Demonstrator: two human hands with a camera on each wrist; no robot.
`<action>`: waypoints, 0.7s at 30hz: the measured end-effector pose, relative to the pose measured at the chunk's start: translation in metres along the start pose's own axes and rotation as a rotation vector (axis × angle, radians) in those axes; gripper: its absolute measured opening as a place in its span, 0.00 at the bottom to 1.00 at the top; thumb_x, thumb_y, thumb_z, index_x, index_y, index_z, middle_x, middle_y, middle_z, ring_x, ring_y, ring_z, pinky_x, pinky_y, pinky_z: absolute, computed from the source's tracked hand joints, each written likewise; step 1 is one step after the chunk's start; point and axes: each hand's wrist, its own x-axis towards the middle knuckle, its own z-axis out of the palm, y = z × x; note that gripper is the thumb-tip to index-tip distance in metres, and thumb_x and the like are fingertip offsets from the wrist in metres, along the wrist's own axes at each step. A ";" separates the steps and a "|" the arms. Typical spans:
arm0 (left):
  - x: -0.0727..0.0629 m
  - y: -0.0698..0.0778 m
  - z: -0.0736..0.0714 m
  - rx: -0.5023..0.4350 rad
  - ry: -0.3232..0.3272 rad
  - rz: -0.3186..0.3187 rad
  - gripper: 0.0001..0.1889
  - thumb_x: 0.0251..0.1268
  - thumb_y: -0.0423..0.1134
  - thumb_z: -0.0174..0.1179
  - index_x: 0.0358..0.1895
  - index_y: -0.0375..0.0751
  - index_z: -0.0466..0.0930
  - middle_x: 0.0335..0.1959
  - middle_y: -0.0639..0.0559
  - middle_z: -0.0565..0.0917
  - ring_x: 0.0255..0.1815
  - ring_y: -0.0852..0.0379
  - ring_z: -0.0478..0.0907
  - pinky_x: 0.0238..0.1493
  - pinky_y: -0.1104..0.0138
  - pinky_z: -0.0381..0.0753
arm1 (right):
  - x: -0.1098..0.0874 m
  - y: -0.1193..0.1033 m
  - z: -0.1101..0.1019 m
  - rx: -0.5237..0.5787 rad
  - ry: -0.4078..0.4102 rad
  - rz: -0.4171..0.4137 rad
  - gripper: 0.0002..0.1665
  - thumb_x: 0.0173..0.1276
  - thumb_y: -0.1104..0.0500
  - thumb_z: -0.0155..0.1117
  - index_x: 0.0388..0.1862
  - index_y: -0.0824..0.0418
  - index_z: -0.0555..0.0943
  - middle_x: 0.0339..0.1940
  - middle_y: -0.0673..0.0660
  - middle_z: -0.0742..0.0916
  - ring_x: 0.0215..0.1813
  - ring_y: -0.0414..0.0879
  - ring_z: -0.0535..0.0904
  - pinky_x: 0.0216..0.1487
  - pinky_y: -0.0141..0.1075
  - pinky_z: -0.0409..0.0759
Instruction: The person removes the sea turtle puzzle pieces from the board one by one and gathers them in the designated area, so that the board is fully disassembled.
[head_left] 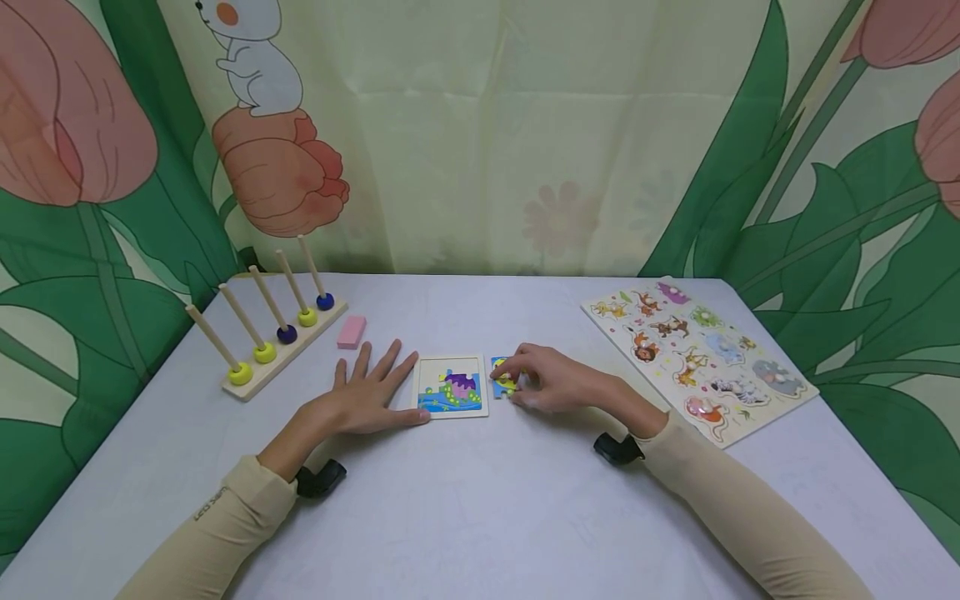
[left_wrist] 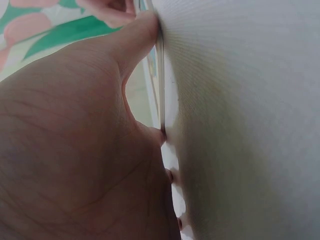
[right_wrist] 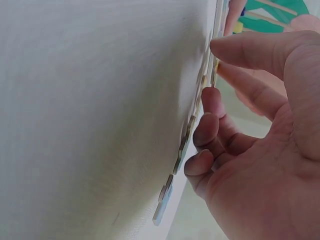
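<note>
One puzzle piece (right_wrist: pixel 214 77) was pinched by the right hand (head_left: pixel 551 379); piece pickup seemingly underway.
Puzzle frame (head_left: pixel 430 373) was touched by the spread left hand (head_left: pixel 363 398); aligning to gap likely needed next.

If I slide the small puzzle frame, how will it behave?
The small puzzle frame should slide without tipping, since it is thin and lies flat on the table. It is probably stiff: its edge looks straight in the left wrist view. The fitted pieces may shift, as bare space remains above them.
</note>
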 end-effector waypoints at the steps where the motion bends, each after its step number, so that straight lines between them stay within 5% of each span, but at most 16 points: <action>1: 0.001 -0.001 0.001 -0.001 0.000 -0.001 0.60 0.60 0.83 0.54 0.89 0.56 0.43 0.91 0.44 0.34 0.88 0.26 0.22 0.77 0.21 0.25 | 0.000 0.000 0.000 -0.002 0.000 -0.005 0.24 0.71 0.60 0.71 0.65 0.48 0.86 0.48 0.53 0.84 0.45 0.45 0.74 0.47 0.35 0.74; 7: 0.005 -0.007 0.007 0.007 0.013 0.001 0.62 0.57 0.88 0.50 0.89 0.59 0.42 0.91 0.47 0.33 0.88 0.28 0.22 0.77 0.22 0.26 | 0.000 0.001 0.001 -0.014 0.004 -0.021 0.23 0.71 0.60 0.71 0.63 0.47 0.87 0.48 0.53 0.84 0.44 0.44 0.75 0.47 0.34 0.74; 21: -0.001 0.002 -0.002 -0.012 -0.013 -0.002 0.59 0.62 0.81 0.55 0.89 0.54 0.44 0.91 0.42 0.35 0.88 0.26 0.22 0.77 0.22 0.25 | 0.001 -0.001 0.001 -0.045 -0.002 -0.014 0.22 0.71 0.61 0.70 0.63 0.48 0.87 0.49 0.54 0.84 0.44 0.44 0.74 0.48 0.35 0.75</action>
